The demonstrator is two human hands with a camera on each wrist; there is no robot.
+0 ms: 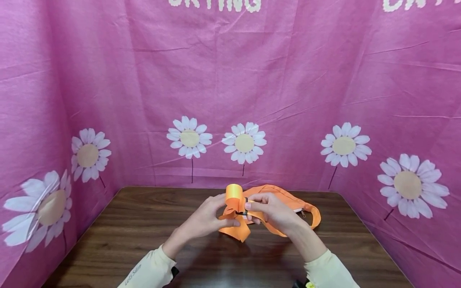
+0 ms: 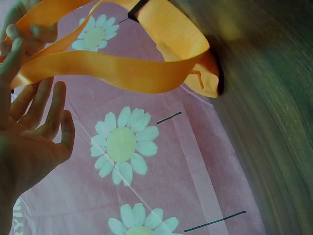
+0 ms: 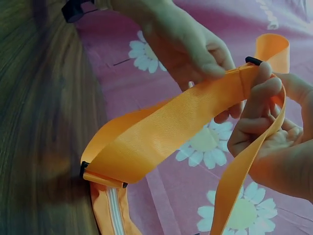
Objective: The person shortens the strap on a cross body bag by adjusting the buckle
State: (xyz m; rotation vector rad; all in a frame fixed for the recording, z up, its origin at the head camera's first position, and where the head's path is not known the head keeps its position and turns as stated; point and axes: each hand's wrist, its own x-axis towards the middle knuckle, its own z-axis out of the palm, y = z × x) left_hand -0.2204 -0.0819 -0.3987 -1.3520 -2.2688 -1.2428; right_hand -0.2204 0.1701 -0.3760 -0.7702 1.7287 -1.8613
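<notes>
An orange bag (image 1: 277,194) with a white zip (image 3: 115,210) lies on the table, its wide orange webbing strap (image 3: 156,129) raised between the two hands. The left hand (image 1: 203,218) pinches the strap between thumb and fingers. Opposite it, the right hand (image 1: 277,213) grips a black strap slider (image 3: 253,60) and the webbing at it. A loop of strap (image 1: 234,194) stands up above the slider. Lower down, a second black buckle (image 3: 84,170) joins the strap close to the bag's zipped end. One strap length (image 2: 122,73) curves across the left wrist view.
The dark wooden table (image 1: 151,208) spreads around the bag. A pink cloth (image 1: 281,80) with white daisies hangs behind and on both sides. Another stretch of strap (image 1: 316,218) loops on the table at the bag's right end.
</notes>
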